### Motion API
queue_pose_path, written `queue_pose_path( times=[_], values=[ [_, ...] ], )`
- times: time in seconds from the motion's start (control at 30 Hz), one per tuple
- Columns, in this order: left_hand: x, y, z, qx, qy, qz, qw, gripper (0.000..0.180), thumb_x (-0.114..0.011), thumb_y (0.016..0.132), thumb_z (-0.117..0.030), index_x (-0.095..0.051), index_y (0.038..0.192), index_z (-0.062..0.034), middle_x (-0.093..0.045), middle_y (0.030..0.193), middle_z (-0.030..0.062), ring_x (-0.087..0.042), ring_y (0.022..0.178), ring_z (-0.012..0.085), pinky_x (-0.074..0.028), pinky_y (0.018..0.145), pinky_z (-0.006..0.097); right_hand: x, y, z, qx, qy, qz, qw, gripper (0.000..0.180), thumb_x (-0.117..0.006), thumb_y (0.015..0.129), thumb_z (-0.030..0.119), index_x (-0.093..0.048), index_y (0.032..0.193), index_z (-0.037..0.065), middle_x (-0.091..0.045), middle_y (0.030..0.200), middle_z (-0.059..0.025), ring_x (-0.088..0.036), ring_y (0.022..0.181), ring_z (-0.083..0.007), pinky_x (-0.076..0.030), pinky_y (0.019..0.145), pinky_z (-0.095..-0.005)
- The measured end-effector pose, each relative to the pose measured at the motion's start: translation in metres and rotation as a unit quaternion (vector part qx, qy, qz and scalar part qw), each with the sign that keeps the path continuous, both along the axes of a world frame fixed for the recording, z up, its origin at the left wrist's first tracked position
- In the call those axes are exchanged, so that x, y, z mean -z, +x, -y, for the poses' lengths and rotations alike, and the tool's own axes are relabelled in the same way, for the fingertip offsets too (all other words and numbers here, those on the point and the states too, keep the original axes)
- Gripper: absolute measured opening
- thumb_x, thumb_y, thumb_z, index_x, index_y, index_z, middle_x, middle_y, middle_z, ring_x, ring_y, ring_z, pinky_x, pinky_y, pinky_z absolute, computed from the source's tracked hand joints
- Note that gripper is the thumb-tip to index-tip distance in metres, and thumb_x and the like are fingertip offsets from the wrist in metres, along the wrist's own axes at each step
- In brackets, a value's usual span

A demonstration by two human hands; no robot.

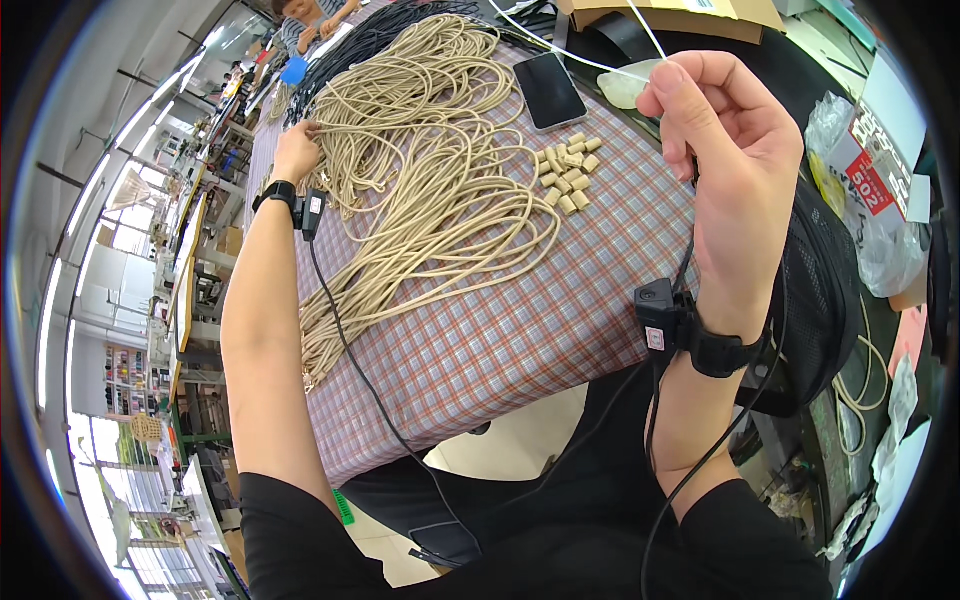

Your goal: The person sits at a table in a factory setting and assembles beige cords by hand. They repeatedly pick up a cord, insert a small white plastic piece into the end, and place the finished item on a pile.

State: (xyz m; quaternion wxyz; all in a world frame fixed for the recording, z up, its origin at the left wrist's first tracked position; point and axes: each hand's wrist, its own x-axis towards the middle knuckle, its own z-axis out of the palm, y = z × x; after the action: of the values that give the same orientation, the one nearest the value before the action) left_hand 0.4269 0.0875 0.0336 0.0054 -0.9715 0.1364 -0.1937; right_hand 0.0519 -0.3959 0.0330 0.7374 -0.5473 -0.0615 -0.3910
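1. Where the frame's upper left meets the checked tablecloth, the left hand lies stretched out with its fingertips pinched on a strand at the edge of the beige cord pile.
2. Around that wrist sits a black watch band with a small black clip-on device, from which a thin black cable runs down toward the lower middle.
3. At upper centre, the cord pile spreads in loose loops across the cloth, its lower strands trailing off the table's left edge.
4. Just right of the pile lie a dark phone and a cluster of small beige plugs, close together but apart from the cords.
5. At upper right, the right hand is raised above the table, fingers curled and thumb pressed to forefinger, gripping a thin white string that runs off toward the top edge.
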Motion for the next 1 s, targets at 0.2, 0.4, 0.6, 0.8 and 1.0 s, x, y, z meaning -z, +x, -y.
queue_pose_path(
  times=[0.2,0.4,0.6,0.8,1.0],
  values=[
    [0.018,0.002,0.033,0.036,0.053,0.201,0.977,0.035,-0.057,0.092,-0.001,-0.07,0.125,-0.0026,-0.075,0.118,0.021,-0.07,0.113,0.0407,-0.053,0.099,0.049,0.002,0.003,0.001,0.013,-0.005,-0.003,1.0,0.015,-0.074,0.1,0.015,-0.074,0.102,0.0,-0.075,0.086,-0.0038,-0.05,0.062,0.0003,-0.034,0.055,-0.0171],
    [0.008,0.013,0.024,0.054,-0.007,0.044,0.998,0.027,-0.063,0.095,-0.006,-0.075,0.119,-0.0053,-0.075,0.112,0.0234,-0.071,0.109,0.041,-0.054,0.098,0.047,0.002,0.005,-0.001,0.004,0.001,0.01,1.0,0.015,-0.075,0.1,0.016,-0.074,0.1,0.001,-0.074,0.085,-0.0026,-0.049,0.062,0.0008,-0.034,0.055,-0.017],
    [0.007,0.004,0.048,0.092,0.031,0.128,0.987,0.018,-0.066,0.095,-0.013,-0.079,0.106,-0.0058,-0.075,0.104,0.0224,-0.07,0.097,0.0423,-0.053,0.087,0.051,0.005,0.008,0.002,0.012,0.0,0.008,1.0,0.017,-0.076,0.1,0.017,-0.075,0.101,0.001,-0.074,0.084,-0.0019,-0.049,0.061,0.0009,-0.034,0.055,-0.0168],
    [-0.086,-0.009,0.079,0.078,-0.125,0.231,0.962,0.022,-0.067,0.098,-0.025,-0.079,0.105,-0.0075,-0.078,0.09,0.0155,-0.075,0.085,0.0303,-0.056,0.082,0.039,0.006,0.011,-0.005,0.015,-0.029,0.011,0.999,0.016,-0.076,0.099,0.017,-0.076,0.102,0.001,-0.074,0.083,-0.0008,-0.049,0.062,0.0013,-0.034,0.055,-0.0163],
    [-0.209,-0.063,0.099,0.173,-0.29,0.314,0.887,0.026,-0.077,0.09,-0.027,-0.082,0.099,-0.0027,-0.081,0.086,0.0052,-0.073,0.079,0.012,-0.055,0.078,0.026,-0.002,0.004,-0.015,-0.05,-0.019,-0.017,0.998,0.012,-0.077,0.097,0.006,-0.072,0.096,-0.004,-0.073,0.081,-0.0037,-0.068,0.076,-0.0061,-0.053,0.072,-0.0188]
  ],
)
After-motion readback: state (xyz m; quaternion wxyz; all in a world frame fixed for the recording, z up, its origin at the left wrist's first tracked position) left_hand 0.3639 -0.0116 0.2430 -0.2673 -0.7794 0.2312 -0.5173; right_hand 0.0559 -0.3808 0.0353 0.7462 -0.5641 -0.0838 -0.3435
